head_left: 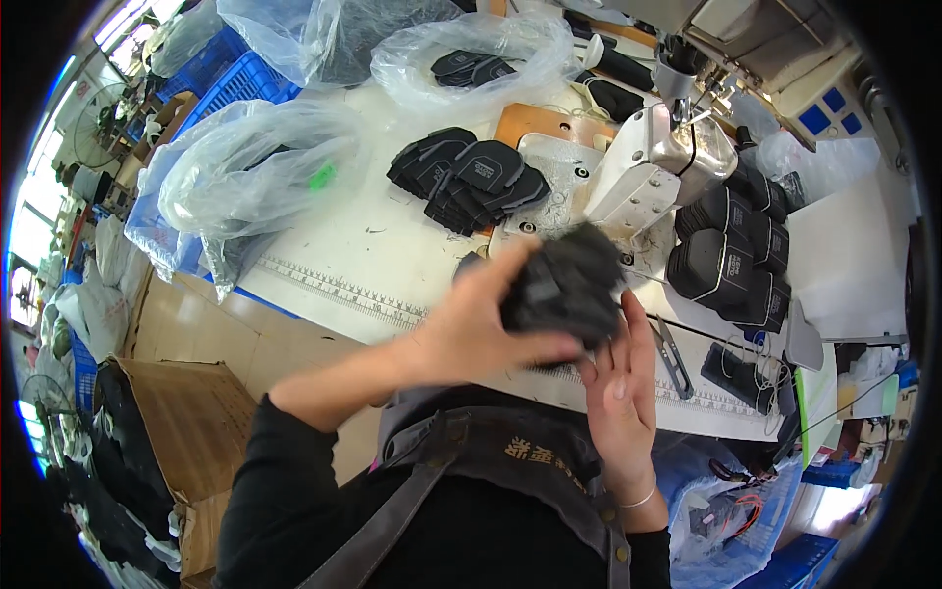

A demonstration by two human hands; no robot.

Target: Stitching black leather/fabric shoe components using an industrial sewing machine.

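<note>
I see a sewing machine point(655, 162) on the white table point(392, 260), black padded pieces point(469, 177) stacked beside it, and clear plastic bags point(260, 172) at left.
</note>
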